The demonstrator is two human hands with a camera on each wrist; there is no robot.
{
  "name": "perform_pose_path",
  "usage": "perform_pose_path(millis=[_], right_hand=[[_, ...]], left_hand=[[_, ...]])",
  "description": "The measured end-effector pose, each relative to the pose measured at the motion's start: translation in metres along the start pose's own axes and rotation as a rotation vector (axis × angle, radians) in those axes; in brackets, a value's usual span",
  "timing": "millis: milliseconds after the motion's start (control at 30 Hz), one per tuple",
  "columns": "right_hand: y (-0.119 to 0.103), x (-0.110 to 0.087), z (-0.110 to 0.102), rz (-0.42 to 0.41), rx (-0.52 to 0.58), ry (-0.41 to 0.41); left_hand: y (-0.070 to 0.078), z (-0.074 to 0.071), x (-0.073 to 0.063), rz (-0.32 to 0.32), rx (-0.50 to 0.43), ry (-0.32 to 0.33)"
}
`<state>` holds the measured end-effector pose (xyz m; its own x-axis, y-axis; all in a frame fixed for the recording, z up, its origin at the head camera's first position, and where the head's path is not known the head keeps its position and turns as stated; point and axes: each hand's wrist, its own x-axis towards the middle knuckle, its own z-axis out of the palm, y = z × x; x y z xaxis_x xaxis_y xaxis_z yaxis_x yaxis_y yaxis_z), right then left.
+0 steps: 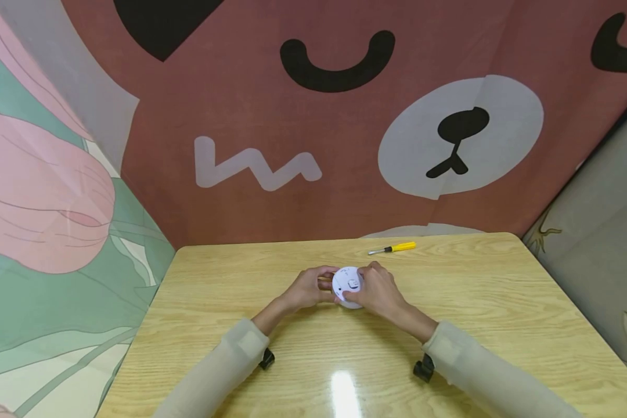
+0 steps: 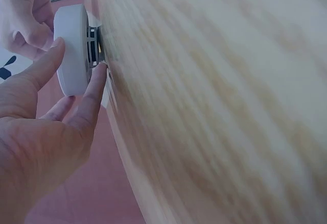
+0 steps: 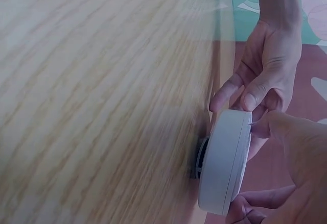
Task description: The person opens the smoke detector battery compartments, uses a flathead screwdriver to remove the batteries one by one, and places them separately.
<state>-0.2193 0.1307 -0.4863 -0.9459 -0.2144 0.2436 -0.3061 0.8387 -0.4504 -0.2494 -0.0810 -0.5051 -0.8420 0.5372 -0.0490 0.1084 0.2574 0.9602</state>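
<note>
A round white smoke detector (image 1: pixel 348 284) is held just over the table, its flat back facing up. In the left wrist view a dark, slotted vent section (image 2: pixel 93 45) shows under the white casing. My left hand (image 1: pixel 309 287) holds the detector by its left side, thumb on the casing and fingers reaching beneath it. From the right, my right hand (image 1: pixel 381 290) grips the back face with thumb and bent fingers. The right wrist view shows the detector (image 3: pixel 223 163) edge-on between both hands. Part of its right side is hidden by my right hand.
A screwdriver (image 1: pixel 401 247) with a yellow handle lies near the back edge of the wooden table (image 1: pixel 214 348), beyond my hands. Behind the table hangs a printed cloth (image 1: pixel 345 203) with a cartoon animal face. Patterned cloths also hang at left and right.
</note>
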Motion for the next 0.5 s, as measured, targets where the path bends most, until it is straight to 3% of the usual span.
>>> perform_pose_path(millis=[500], right_hand=[[-0.0010,0.0047,-0.0013,0.081,0.076,-0.040]], left_hand=[[0.0004,0.0009,-0.0009,-0.007,-0.008,0.003]])
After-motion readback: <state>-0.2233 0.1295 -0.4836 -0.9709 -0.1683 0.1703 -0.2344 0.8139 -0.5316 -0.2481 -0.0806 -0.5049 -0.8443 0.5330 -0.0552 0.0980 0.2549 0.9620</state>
